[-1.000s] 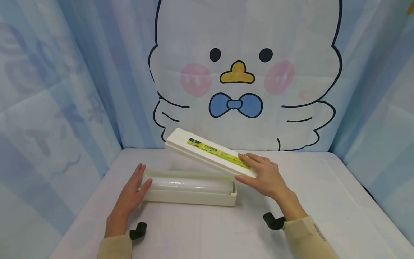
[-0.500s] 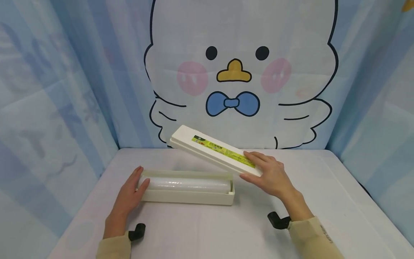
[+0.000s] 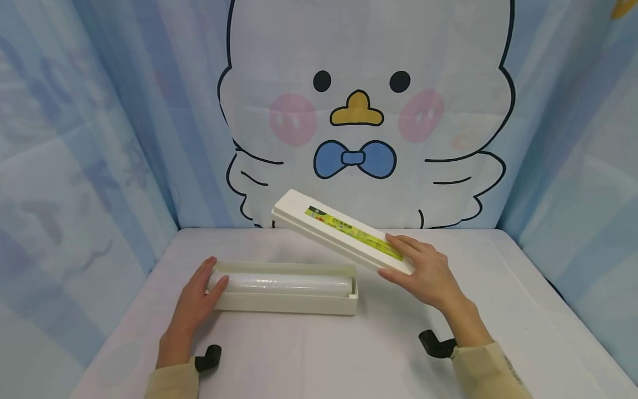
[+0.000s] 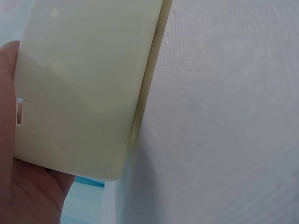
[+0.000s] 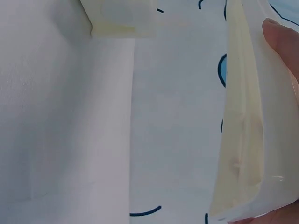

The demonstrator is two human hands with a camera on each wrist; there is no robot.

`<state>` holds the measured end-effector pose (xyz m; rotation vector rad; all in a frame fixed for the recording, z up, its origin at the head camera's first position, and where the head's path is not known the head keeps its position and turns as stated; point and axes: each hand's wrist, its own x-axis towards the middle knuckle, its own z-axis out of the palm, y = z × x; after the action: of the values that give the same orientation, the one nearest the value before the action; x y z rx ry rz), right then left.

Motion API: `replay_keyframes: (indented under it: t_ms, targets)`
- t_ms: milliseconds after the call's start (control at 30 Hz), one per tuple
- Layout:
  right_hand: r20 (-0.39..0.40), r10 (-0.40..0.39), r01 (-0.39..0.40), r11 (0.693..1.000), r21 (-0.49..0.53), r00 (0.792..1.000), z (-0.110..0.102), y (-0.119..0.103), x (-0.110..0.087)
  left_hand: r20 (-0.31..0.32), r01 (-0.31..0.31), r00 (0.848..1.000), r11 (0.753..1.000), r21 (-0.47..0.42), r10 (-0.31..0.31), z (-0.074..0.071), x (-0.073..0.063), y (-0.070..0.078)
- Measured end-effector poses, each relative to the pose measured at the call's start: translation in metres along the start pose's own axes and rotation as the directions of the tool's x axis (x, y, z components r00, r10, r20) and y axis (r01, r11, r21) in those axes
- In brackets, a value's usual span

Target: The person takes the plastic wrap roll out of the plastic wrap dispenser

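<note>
A long cream plastic box (image 3: 284, 303) lies across the table, uncovered, with a shiny roll of cling film (image 3: 294, 284) inside. My left hand (image 3: 190, 305) grips its left end, thumb over the near side; the left wrist view shows the box's front wall (image 4: 88, 88) with the palm against its end. Above and to the right, my right hand (image 3: 426, 274) holds the white lid (image 3: 329, 224) by its right end, between thumb and fingers. The lid carries a yellow-green label and slants, left end higher. In the right wrist view the lid's underside (image 5: 240, 135) shows.
The box stands on a white-covered table (image 3: 319, 354). Behind it hangs a curtain (image 3: 364, 205) printed with a cartoon bird, and pale blue curtains (image 3: 75, 221) close off the sides. A black camera mount (image 3: 208, 358) sits at each sleeve cuff.
My right hand has moved the lid a little to the right and upward, farther from the box. My left hand keeps its place on the box's left end.
</note>
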<state>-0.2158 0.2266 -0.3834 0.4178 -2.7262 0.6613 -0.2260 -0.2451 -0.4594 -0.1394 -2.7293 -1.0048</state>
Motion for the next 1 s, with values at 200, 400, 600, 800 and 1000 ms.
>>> replay_keyframes:
  t_ms: [200, 400, 600, 800, 1000]
  targets:
    - [-0.014, 0.012, -0.012, 1.0, -0.013, 1.0, -0.005, 0.007, -0.005, 0.023, 0.04, 0.999, 0.999, 0.003, -0.04, -0.001, -0.001, 0.0]
    - [-0.026, 0.033, -0.033, 0.999, -0.012, 0.999, -0.009, 0.013, -0.011, 0.096, 0.106, 0.99, 0.994, -0.003, -0.105, -0.003, 0.0, -0.001]
    - [-0.032, 0.053, -0.053, 0.998, -0.018, 0.998, -0.012, 0.02, -0.017, 0.161, 0.164, 0.974, 0.986, -0.033, -0.157, -0.006, 0.001, 0.0]
    - [-0.039, 0.067, -0.068, 0.998, -0.016, 0.997, -0.019, 0.024, -0.02, 0.189, 0.233, 0.958, 0.97, -0.076, -0.215, -0.008, 0.001, 0.001]
    - [-0.061, 0.074, -0.075, 0.997, -0.024, 0.995, -0.024, 0.031, -0.026, 0.198, 0.269, 0.949, 0.958, -0.099, -0.246, -0.009, 0.001, 0.003]
